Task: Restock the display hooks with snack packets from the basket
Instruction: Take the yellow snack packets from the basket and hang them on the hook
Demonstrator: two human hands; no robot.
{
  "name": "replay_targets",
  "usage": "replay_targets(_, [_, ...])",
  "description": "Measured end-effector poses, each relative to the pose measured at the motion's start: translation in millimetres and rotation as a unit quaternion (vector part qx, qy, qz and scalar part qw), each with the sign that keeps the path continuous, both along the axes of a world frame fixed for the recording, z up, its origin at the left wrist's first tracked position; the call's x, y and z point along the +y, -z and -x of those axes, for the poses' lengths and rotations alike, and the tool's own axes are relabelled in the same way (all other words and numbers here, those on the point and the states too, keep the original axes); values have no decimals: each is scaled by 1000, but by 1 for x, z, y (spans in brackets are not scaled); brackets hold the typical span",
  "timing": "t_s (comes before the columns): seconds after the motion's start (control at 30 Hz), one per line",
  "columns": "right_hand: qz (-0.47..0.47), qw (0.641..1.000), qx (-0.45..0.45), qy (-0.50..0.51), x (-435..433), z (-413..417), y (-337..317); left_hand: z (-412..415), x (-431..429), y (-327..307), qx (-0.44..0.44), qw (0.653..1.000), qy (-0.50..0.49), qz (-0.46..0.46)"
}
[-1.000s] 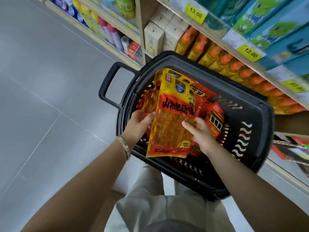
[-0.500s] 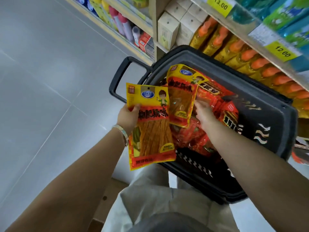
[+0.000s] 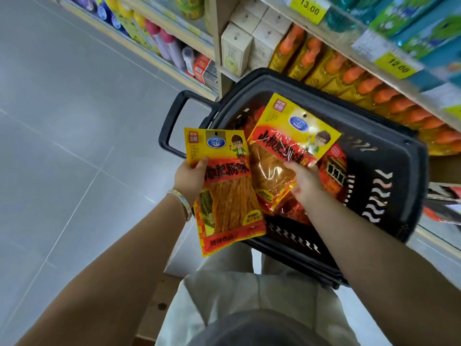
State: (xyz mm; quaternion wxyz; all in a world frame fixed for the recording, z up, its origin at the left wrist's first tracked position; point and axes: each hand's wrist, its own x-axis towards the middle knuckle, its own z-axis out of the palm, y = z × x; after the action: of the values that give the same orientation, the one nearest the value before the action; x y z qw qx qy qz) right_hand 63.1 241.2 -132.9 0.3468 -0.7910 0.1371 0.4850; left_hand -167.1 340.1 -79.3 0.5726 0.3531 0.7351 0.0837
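Nearest, your left hand (image 3: 190, 178) grips one yellow-and-red snack packet (image 3: 225, 193) at its left edge, over the basket's near rim. Just at 3 o'clock of it, your right hand (image 3: 305, 184) pinches a second packet (image 3: 287, 148) above the black basket (image 3: 389, 196), where more packets (image 3: 334, 171) lie. Beyond, at 12 o'clock, orange-capped bottles (image 3: 349, 78) line a shelf.

Yellow shelf price tags (image 3: 309, 7) read 13.00 and, further right, 12.00.
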Motion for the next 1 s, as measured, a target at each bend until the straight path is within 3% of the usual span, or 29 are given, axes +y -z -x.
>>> replay_targets(0.2, [-76, 996, -15, 54, -76, -15, -49, -22, -12, -42, -50, 996, 40, -67])
replay_targets(0.3, [-31, 993, -108, -45, -114, -24, -74, -44, -28, -68, -96, 987, 64, -108])
replay_targets(0.4, [-78, 980, -166, -81, -154, -33, -99, -74, -57, -94, -116, 975, 105, -158])
replay_targets(0.53, [-168, 951, -259, -19, -220, -48, -133, -123, -115, -125, -133, 954, 183, -195])
replay_targets(0.7, [-263, 916, -273, 133, -328, -65, -176, -172, -217, -166, -199, 921, 203, -267])
replay_targets(0.77, [-258, 899, -305, 177, -372, -73, -194, -192, -259, -180, -243, 906, 207, -276])
replay_targets(0.9, [-153, 897, -350, 220, -462, -97, -233, -247, -339, -206, -304, 864, 282, -287])
replay_targets(1.0, [-164, 880, -377, 239, -517, -122, -255, -291, -386, -224, -345, 837, 324, -276])
